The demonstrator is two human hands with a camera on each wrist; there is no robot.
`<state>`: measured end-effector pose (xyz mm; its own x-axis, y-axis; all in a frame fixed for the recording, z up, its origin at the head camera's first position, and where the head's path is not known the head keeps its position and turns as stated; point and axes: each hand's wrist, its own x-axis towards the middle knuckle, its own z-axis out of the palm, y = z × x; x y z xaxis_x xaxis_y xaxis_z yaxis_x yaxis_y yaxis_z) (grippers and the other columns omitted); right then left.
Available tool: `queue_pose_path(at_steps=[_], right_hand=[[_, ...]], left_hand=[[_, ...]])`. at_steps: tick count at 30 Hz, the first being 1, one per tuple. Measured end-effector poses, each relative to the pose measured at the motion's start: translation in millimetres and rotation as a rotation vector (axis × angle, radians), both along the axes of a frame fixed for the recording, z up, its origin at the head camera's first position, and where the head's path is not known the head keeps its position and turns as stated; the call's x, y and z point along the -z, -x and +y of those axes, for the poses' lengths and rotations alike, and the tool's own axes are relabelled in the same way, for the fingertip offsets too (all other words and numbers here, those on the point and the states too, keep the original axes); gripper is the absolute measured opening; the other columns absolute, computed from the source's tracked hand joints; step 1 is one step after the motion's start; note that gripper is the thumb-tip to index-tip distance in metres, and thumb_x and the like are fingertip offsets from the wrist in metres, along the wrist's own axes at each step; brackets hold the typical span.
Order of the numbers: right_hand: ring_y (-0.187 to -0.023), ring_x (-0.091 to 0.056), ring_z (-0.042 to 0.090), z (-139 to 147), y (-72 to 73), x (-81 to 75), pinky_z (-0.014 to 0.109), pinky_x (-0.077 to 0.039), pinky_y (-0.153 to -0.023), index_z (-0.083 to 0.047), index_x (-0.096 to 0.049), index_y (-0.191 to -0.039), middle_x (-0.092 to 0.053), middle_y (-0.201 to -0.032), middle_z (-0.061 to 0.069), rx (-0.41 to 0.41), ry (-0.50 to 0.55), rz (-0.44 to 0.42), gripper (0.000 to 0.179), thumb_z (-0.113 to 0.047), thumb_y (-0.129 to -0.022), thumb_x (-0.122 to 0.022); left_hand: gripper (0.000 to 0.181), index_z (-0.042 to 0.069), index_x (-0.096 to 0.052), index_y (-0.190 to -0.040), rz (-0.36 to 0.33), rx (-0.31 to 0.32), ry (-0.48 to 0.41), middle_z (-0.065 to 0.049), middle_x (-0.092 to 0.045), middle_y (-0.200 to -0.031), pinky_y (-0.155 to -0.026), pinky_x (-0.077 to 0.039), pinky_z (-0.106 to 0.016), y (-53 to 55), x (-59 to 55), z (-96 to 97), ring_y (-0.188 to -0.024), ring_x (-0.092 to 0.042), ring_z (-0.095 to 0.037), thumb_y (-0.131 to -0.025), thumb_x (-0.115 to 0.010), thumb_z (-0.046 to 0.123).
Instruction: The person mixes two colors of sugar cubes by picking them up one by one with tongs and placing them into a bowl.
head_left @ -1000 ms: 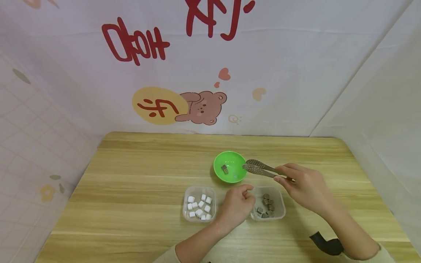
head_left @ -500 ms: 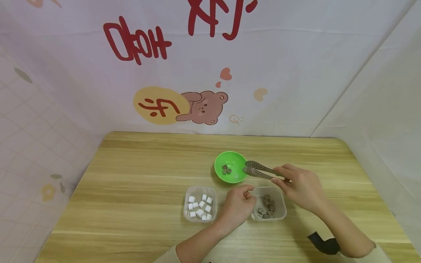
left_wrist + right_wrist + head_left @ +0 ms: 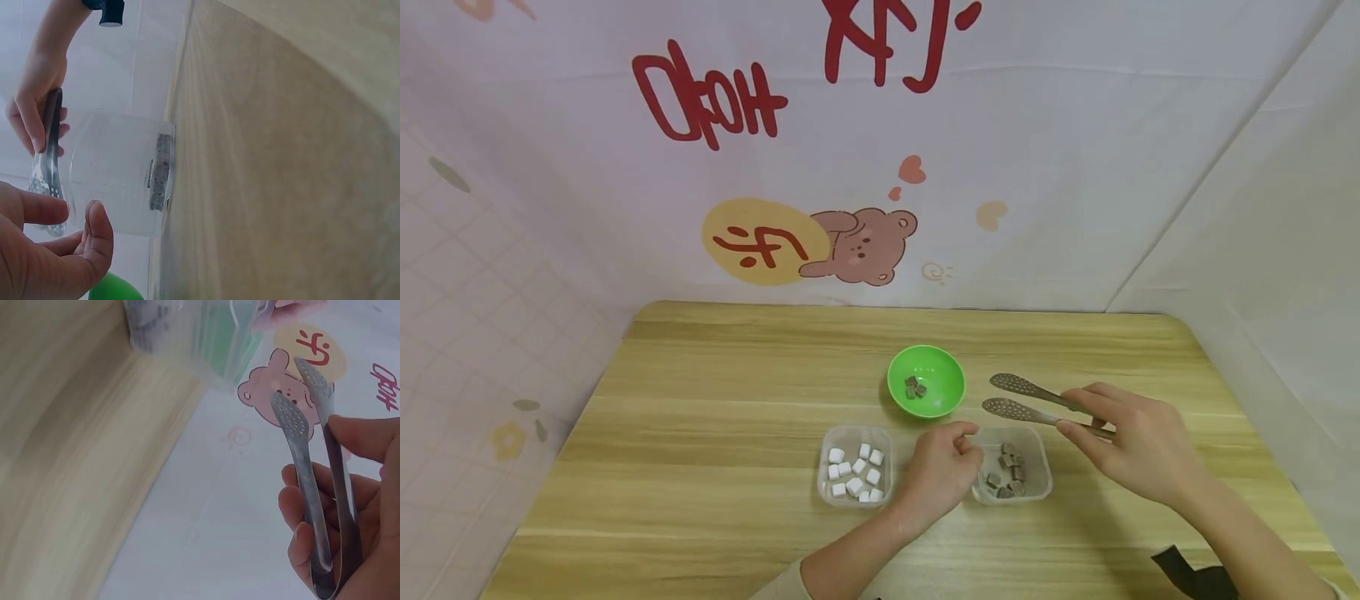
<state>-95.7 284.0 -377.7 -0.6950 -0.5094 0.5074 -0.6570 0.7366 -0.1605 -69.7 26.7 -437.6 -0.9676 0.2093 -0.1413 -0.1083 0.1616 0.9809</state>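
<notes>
Head view: nearest, I see the left hand (image 3: 943, 467) loosely curled, fingertips apart, beside the right container (image 3: 1037, 458) of brown cubes (image 3: 1017, 472); contact I can't tell. Farther, the right hand (image 3: 1138, 440) grips parted tongs (image 3: 1011, 408), right of the far green bowl (image 3: 944, 397) with more cubes (image 3: 912, 386).

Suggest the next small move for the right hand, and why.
Probably lower the tongs toward the dark cubes in their clear container: the right hand holds the tongs spread and empty, and the left hand is at that container's side.
</notes>
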Motion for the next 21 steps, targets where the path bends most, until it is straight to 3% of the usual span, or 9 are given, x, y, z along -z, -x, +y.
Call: queue_pose_path(at_steps=[4,9,16,21], right_hand=[[-0.062,-0.056,-0.001,8.3,-4.3,-7.6,0.015,-0.038,-0.048,-0.010,-0.080,-0.106,-0.075,-0.094,-0.007,-0.018,-0.030,0.038,0.033,-0.039,-0.092,-0.073],[-0.058,-0.056,-0.001,13.6,-7.7,-15.8,0.017,-0.039,-0.046,-0.011,-0.080,-0.101,-0.075,-0.092,-0.006,-0.049,-0.077,0.083,0.053,-0.057,-0.102,-0.054],[-0.054,-0.052,-0.007,16.0,-10.7,-18.9,0.018,-0.039,-0.044,-0.013,-0.080,-0.098,-0.074,-0.089,-0.006,-0.097,-0.137,0.090,0.059,-0.062,-0.104,-0.047],[-0.058,-0.060,0.001,14.3,-11.0,-16.0,0.018,-0.039,-0.043,-0.015,-0.078,-0.092,-0.071,-0.084,-0.010,-0.126,-0.189,0.096,0.061,-0.062,-0.105,-0.043]], left_hand=[[0.040,-0.008,-0.069,-0.127,0.009,-0.002,0.001,0.004,-0.059,-0.077,-0.057,-0.044,-0.021,-0.4,0.6,0.0,-0.058,-0.049,-0.004,-0.089,-0.059,0.000],[0.040,-0.008,-0.069,-0.127,0.014,-0.002,-0.003,0.005,-0.059,-0.076,-0.058,-0.044,-0.022,-0.7,0.8,0.0,-0.059,-0.049,-0.004,-0.089,-0.059,0.000],[0.039,-0.008,-0.070,-0.126,0.022,0.000,-0.003,0.005,-0.058,-0.075,-0.059,-0.045,-0.022,-0.9,1.5,0.2,-0.059,-0.049,-0.004,-0.089,-0.059,0.000],[0.039,-0.008,-0.069,-0.126,0.019,0.002,-0.003,0.004,-0.059,-0.076,-0.059,-0.045,-0.022,-1.1,1.5,0.0,-0.059,-0.049,-0.004,-0.089,-0.059,0.000]])
